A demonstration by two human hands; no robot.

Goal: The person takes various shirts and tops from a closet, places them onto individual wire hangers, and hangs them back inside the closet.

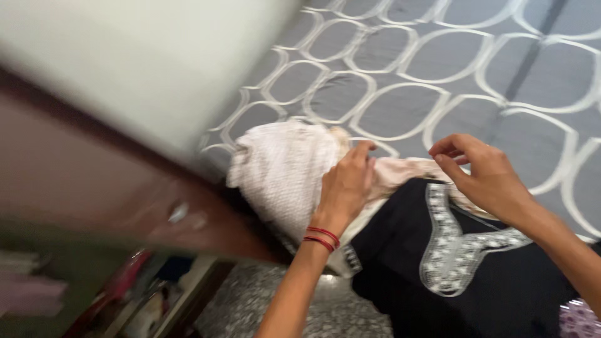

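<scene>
Soft, even indoor light, fairly dim, with no glare and only faint shadows. Motion blur smears the whole frame, worst at the left, where the wall [144, 62] and wooden furniture [94, 181] streak. The bed [438, 75] pattern stays readable; the lower left corner is murky.

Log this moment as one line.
left hand: pinching pale pink cloth | right hand: pinching, above black embroidered garment | surface: grey patterned bedsheet

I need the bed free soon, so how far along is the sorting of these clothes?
Nothing looks finished: no folded stack shows. In hand: the left hand pinches the pale pink cloth, and the right hand hovers pinched just above it. Left over: the white textured garment lies bunched, and the black top with white embroidered neckline lies unfolded on the grey patterned bedsheet.
</scene>
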